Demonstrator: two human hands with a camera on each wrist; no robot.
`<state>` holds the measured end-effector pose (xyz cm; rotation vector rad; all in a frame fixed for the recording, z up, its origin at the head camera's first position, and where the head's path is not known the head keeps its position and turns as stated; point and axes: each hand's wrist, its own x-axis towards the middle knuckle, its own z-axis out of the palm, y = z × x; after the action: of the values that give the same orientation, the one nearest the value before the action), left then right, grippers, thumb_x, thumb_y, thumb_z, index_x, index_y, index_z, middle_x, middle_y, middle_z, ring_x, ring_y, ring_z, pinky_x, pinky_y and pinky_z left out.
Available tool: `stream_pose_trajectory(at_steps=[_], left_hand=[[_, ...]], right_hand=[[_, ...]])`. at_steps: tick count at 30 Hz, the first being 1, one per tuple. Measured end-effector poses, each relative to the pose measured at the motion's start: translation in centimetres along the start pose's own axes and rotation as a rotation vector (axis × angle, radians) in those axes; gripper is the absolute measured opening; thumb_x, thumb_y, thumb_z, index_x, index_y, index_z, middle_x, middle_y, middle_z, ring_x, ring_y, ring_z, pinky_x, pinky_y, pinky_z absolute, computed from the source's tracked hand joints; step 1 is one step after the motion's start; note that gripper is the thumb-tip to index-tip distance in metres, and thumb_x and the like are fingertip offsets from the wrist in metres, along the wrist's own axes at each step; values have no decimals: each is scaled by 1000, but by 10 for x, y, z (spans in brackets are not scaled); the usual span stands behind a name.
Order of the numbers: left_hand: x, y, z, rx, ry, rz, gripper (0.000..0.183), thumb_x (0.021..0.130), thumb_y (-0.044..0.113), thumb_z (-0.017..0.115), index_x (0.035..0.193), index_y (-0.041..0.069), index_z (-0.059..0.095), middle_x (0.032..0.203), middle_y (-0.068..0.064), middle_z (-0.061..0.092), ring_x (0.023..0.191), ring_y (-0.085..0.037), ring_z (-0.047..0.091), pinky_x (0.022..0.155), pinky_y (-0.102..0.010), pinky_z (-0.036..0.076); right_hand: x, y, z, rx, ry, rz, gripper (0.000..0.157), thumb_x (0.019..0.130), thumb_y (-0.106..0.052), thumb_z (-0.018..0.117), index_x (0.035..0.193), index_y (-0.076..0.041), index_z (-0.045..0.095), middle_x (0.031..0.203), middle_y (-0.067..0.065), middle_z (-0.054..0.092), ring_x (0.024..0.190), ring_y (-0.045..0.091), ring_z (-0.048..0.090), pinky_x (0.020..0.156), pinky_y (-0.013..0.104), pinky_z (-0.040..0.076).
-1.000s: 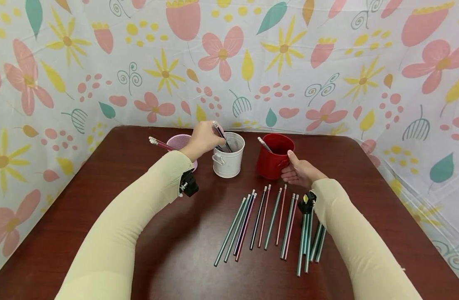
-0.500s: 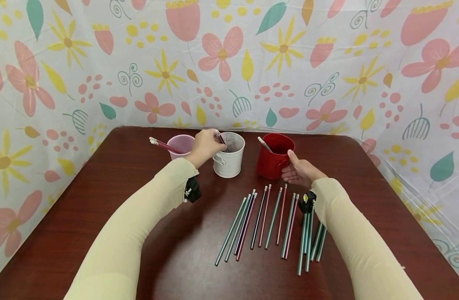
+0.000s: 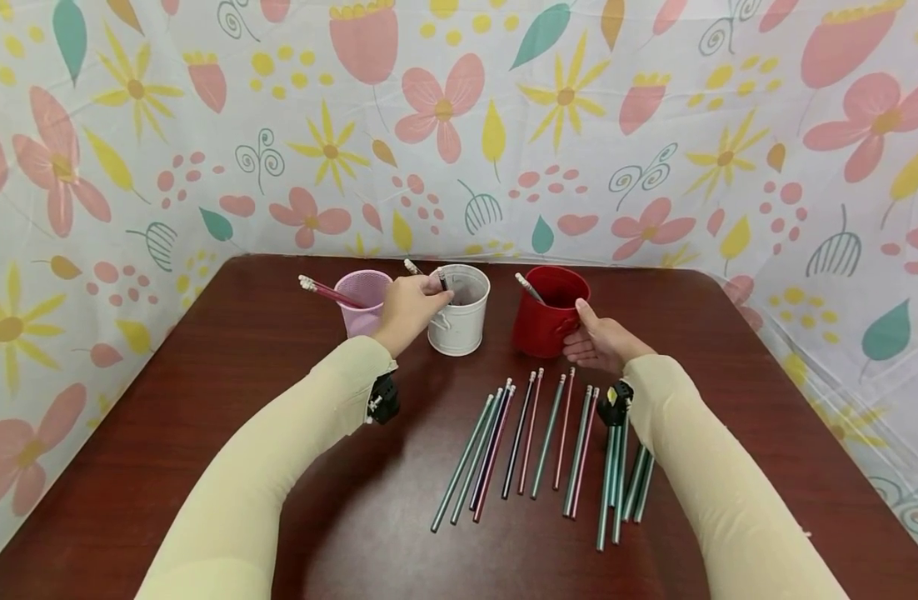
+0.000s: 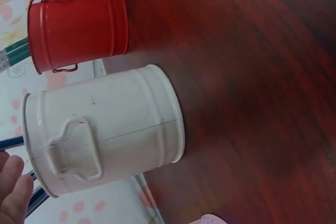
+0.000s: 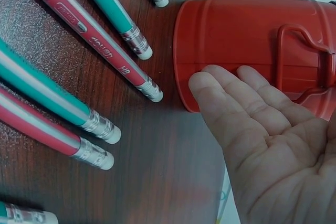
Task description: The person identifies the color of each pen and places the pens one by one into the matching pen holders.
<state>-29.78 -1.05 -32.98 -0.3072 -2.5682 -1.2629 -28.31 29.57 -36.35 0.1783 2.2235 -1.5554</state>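
At the white bucket's (image 3: pixel 459 329) left rim is my left hand (image 3: pixel 410 308), thumb and fingertips close beside the dark pencils (image 3: pixel 442 278) standing in it. One pencil's eraser end (image 3: pixel 411 267) sticks out behind the hand. In the left wrist view the fingertips (image 4: pixel 14 192) lie among these dark pencils (image 4: pixel 38 200); I cannot tell whether they still pinch one. My right hand (image 3: pixel 601 340) rests against the red bucket (image 3: pixel 537 329), thumb up by its rim. Straight fingers touch its side in the right wrist view. Green pencils (image 4: pixel 18 52) lean inside the red bucket.
A pink mesh cup (image 3: pixel 361 321) with red pencils (image 3: pixel 324 288) stands left of the white bucket. Several green, red and dark pencils (image 3: pixel 547 437) lie in a row on the brown table (image 3: pixel 354 517), some under the right wrist. A flowered cloth (image 3: pixel 459 125) hangs behind.
My left hand has come down and slightly forward at the white bucket, lowering the dark pencils into it. Their eraser ends have spread apart. The right hand and red bucket have stayed put.
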Motion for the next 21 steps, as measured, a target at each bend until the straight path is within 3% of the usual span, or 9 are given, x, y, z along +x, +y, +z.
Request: stream_pose_trajectory(at_steps=[4,10,16,21], left_hand=[[-4,-4,2,-6,23,-7,18,82,15,70,89,0,76,86,-9,73,77,-23,65,63,-27,47],[-3,-11,4,-25,49,-52,18,81,14,69,89,-1,76,85,-11,73,74,-21,63,60,-23,44],[2,-11,3,-124,16,-187,20,83,14,69,92,-2,74,79,-15,72,65,-26,69,50,-18,48],[6,-12,1,-196,-14,-276,21,85,13,68,95,-5,72,77,-21,70,73,-31,71,45,-19,50]], right_hand=[[0,0,0,8,-2,3,82,99,-57,21,125,18,43,111,20,61,87,18,63,84,29,52],[1,1,0,24,-4,11,85,98,-59,21,125,19,43,99,12,65,84,17,64,82,28,52],[0,2,-2,24,-4,9,83,99,-57,21,124,18,44,97,11,66,84,17,65,82,28,52],[1,1,-2,29,-11,6,83,98,-59,23,124,17,44,98,11,65,85,18,65,82,28,53]])
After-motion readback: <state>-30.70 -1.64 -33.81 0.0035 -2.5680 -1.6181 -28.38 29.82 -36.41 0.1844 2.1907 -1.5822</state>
